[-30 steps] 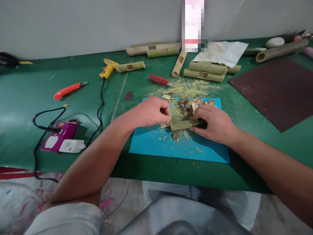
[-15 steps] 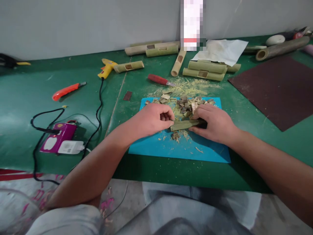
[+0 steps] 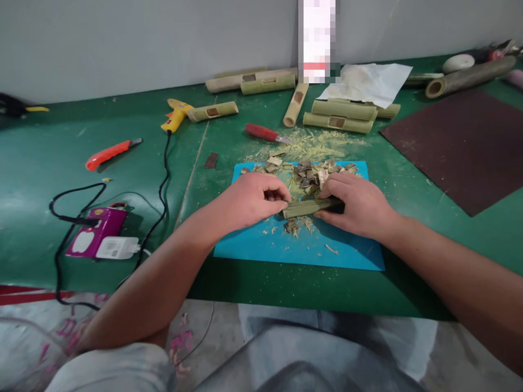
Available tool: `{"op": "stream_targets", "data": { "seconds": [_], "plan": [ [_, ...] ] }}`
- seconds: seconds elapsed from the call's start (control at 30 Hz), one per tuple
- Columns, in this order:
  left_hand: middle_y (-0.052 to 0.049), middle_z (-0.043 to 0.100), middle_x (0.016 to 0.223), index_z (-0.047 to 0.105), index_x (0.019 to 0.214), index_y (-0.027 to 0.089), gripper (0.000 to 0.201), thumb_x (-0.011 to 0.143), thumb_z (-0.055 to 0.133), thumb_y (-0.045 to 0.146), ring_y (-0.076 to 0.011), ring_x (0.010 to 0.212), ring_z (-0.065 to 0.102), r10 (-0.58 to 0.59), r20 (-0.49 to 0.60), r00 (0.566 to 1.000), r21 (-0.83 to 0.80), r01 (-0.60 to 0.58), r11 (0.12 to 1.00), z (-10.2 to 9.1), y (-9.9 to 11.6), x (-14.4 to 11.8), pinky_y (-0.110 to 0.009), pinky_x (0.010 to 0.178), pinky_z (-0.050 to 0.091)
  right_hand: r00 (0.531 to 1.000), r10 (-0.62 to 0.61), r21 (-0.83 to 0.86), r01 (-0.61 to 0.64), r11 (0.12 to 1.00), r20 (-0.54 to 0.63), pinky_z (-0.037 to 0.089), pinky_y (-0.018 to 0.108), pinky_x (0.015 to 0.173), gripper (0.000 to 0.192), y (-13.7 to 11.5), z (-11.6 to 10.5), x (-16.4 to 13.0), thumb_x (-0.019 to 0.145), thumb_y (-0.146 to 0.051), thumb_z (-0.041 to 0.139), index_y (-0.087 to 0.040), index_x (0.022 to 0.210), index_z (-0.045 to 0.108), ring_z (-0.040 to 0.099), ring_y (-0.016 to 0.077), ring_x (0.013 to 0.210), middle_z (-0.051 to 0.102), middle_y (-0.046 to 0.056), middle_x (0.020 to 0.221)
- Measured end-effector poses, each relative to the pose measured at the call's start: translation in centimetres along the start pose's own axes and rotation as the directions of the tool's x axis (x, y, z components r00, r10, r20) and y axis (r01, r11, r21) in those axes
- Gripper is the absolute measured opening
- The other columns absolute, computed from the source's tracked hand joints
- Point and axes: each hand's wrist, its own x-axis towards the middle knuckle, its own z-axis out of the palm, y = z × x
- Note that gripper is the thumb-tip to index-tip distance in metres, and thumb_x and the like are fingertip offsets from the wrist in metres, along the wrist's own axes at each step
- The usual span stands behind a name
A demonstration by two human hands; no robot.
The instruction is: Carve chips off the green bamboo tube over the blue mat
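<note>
Green tabletop (image 3: pixel 433 245), curled hands (image 3: pixel 362 206) at bamboo (image 3: pixel 303 208)

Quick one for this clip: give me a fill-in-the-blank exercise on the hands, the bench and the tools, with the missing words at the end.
1. The right hand holds a bamboo piece over a ____ sheet.
2. As seen in the picture, the fingertips of the left hand are at the ____ end of the bamboo piece.
3. The tabletop is ____.
4. The glue gun has a ____ body.

Missing words: blue; left; green; yellow.
</note>
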Motion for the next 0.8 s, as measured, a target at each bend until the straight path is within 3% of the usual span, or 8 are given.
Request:
{"op": "stream_targets", "data": {
  "seconds": [0.3, 0.47, 0.67, 0.8],
  "plan": [
    [-0.002, 0.07, 0.079, 0.074, 0.087, 0.017, 0.015, 0.08, 0.063, 0.023, -0.0138, 0.071, 0.061, -0.039, 0.015, 0.999, -0.029, 0.039, 0.999, 0.0, -0.3, 0.3, -0.025, 0.066, 0.047, 1.0, -0.001, -0.002, 0.001, 1.0, -0.009, 0.037, 0.034, 0.071, 0.02, 0.0, 0.0, -0.1, 0.079, -0.036, 0.068, -0.021, 0.083, 0.057, 0.054, 0.0221, 0.083, 0.062, 0.006, 0.087],
    [0.001, 0.066, 0.071, 0.069, 0.079, 0.017, 0.01, 0.079, 0.064, 0.026, -0.0121, 0.064, 0.058, -0.071, 0.033, 0.997, -0.073, 0.074, 0.995, -0.1, -0.7, 0.3, -0.024, 0.061, 0.045, 1.0, 0.001, -0.003, -0.001, 1.0, -0.006, 0.038, 0.034, 0.071, 0.021, 0.0, 0.0, 0.0, 0.079, -0.037, 0.069, -0.021, 0.084, 0.057, 0.054, 0.0225, 0.084, 0.062, 0.006, 0.087],
    [0.001, 0.063, 0.073, 0.064, 0.081, 0.018, 0.012, 0.083, 0.06, 0.029, -0.0116, 0.064, 0.056, -0.068, 0.044, 0.997, -0.084, 0.072, 0.994, -0.1, -1.2, 0.3, -0.025, 0.061, 0.044, 1.0, 0.021, 0.004, -0.021, 1.0, 0.004, 0.038, 0.034, 0.071, 0.02, -0.1, -0.1, 0.0, 0.077, -0.036, 0.069, -0.022, 0.082, 0.056, 0.055, 0.0225, 0.084, 0.062, 0.006, 0.087],
    [0.0, 0.068, 0.079, 0.069, 0.087, 0.018, 0.016, 0.083, 0.06, 0.03, -0.0137, 0.071, 0.06, -0.063, 0.018, 0.998, -0.082, 0.064, 0.995, -0.2, -1.3, 0.3, -0.025, 0.066, 0.046, 1.0, 0.016, -0.003, -0.016, 1.0, 0.006, 0.038, 0.034, 0.071, 0.022, -0.1, -0.1, 0.0, 0.077, -0.037, 0.07, -0.021, 0.082, 0.056, 0.054, 0.0225, 0.084, 0.063, 0.006, 0.088]
  ]
}}
